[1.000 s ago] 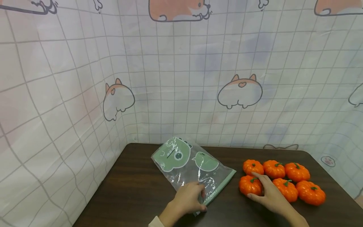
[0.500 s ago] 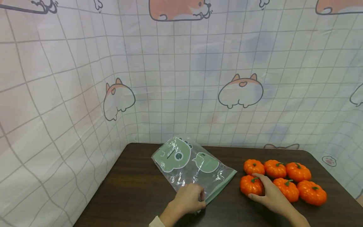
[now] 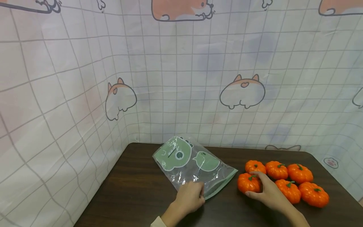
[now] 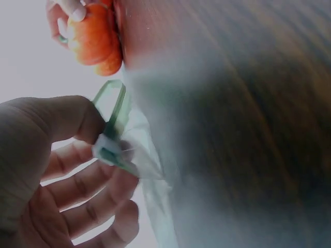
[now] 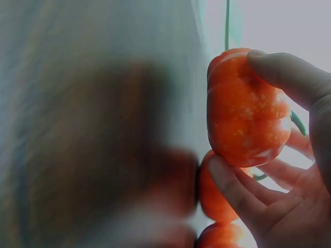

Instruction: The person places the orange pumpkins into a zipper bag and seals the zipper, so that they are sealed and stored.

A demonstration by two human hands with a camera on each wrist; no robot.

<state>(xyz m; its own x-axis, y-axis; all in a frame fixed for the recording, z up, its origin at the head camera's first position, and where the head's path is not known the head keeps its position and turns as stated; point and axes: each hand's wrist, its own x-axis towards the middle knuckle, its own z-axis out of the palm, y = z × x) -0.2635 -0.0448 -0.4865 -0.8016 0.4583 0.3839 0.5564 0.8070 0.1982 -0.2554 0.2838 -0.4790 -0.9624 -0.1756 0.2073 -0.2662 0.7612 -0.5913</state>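
A clear plastic bag point(image 3: 207, 161) with green cartoon prints and a green-banded mouth lies flat on the dark table. My left hand point(image 3: 188, 197) pinches a corner of that mouth between thumb and forefinger. Seen from the left wrist, the green band point(image 4: 122, 106) gapes in a narrow loop, while the other fingers curl loosely below. My right hand point(image 3: 269, 194) grips a small orange pumpkin point(image 3: 247, 183) with a green stem, thumb on one side and fingers on the other. In the right wrist view this pumpkin point(image 5: 248, 111) sits slightly off the tabletop.
Several more orange pumpkins point(image 3: 299, 173) stand in two rows on the right of the table point(image 3: 136, 183), close behind and beside my right hand. A white gridded cloth point(image 3: 181, 78) with dog drawings hangs along the back and sides.
The gripped pumpkin has shifted slightly left and up, away from its neighbours. My left fingers have closed on the bag's corner, and its mouth band has bent and parted a little.
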